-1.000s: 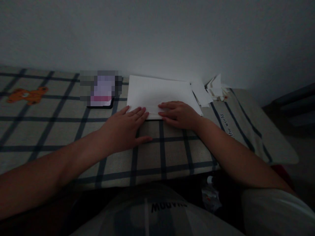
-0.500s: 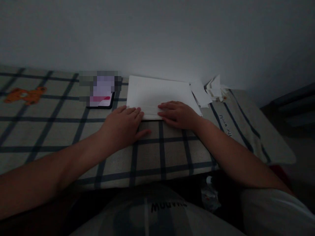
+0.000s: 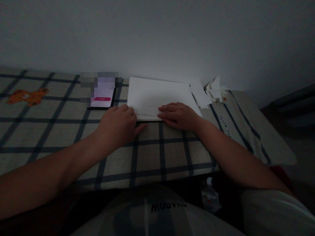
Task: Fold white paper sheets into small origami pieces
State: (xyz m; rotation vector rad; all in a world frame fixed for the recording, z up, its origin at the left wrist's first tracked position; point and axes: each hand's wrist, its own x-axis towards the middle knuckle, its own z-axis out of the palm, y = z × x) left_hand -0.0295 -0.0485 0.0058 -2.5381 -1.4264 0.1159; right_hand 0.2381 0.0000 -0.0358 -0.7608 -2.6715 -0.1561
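A stack of white paper sheets [image 3: 157, 93] lies on the checked cloth, with a narrow strip or fold [image 3: 147, 117] showing along its near edge. My left hand [image 3: 118, 124] rests at the near left corner, its fingers bent over the edge and its thumb held apart. I cannot make out anything gripped in it. Palm down, my right hand [image 3: 180, 116] lies on the near right part of the paper with its fingers stretched out flat.
Left of the paper lies a phone [image 3: 103, 93] with a lit, partly blurred screen. Cut paper pieces [image 3: 200, 95] and a folded paper bundle [image 3: 214, 88] sit at right. An orange bear figure [image 3: 27, 96] is far left. A plastic bottle [image 3: 210, 195] stands below the table edge.
My left hand has slid slightly left, and its fingers have curled from nearly straight to bent. The right hand has stayed nearly in place on the paper.
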